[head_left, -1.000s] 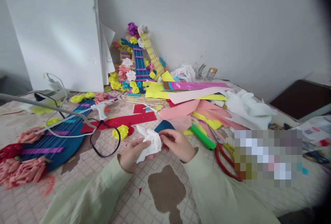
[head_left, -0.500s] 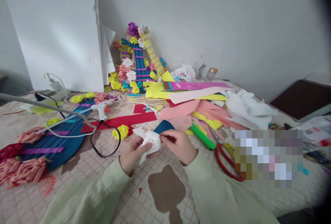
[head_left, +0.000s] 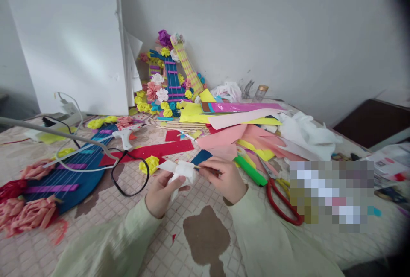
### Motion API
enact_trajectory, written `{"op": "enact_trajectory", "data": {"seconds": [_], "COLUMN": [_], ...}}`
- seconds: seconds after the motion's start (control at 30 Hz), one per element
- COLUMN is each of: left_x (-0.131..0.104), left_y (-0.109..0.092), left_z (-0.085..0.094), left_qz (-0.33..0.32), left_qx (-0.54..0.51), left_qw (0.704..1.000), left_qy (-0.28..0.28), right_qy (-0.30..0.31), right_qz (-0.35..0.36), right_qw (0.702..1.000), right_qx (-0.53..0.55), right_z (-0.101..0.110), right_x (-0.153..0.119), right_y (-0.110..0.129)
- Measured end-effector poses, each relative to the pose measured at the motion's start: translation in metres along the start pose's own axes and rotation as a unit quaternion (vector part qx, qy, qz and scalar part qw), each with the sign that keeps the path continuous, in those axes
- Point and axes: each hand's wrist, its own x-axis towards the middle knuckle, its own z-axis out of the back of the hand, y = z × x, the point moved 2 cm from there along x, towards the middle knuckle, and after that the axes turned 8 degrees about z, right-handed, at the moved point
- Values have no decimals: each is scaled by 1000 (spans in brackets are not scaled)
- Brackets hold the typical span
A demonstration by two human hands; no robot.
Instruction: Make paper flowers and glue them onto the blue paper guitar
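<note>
A white crepe-paper flower (head_left: 185, 172), partly rolled and with a loose strip trailing left, is pinched in my left hand (head_left: 160, 193). My right hand (head_left: 226, 179) is closed around a thin wooden stick (head_left: 196, 167), whose tip meets the right side of the flower. The rest of the stick is mostly hidden by my fingers. Behind the flower lie a yellow paper flower (head_left: 149, 164) and a piece of dark blue paper (head_left: 201, 156).
A hot glue gun (head_left: 126, 136) rests on the left with its black cord (head_left: 147, 179) looped. Nearby lies a blue paper guitar (head_left: 86, 179). Red-handled scissors (head_left: 282, 204), a green paper roll (head_left: 251, 170) and paper strips (head_left: 224, 135) lie right. Decorated guitars (head_left: 173, 76) lean on the wall.
The white flower has turned and shifted slightly left in my left hand. My right fingers have drawn a little away from it, and the thin stick between them now shows.
</note>
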Motion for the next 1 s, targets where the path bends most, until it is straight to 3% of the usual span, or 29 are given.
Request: {"op": "enact_trajectory", "data": {"seconds": [0.23, 0.37, 0.57, 0.8, 1.0], "left_x": [2, 4, 1, -4, -3], "left_y": [-11, -4, 14, 14, 16], "left_z": [9, 8, -3, -6, -7], "left_qz": [-18, 26, 83, 104, 155], "left_qx": [-33, -5, 53, 41, 8], "left_qw": [998, 999, 993, 990, 984], "left_qy": [-47, -21, 68, 89, 86], "right_qy": [6, -51, 16, -10, 14], "right_qz": [-31, -31, 17, -79, -39], "right_qw": [999, 996, 1000, 996, 999], "right_qx": [-44, -73, -18, 34, 34], "right_z": [14, 16, -3, -1, -1], "right_x": [2, 3, 1, -2, 0], "right_y": [-8, -4, 5, -8, -6]}}
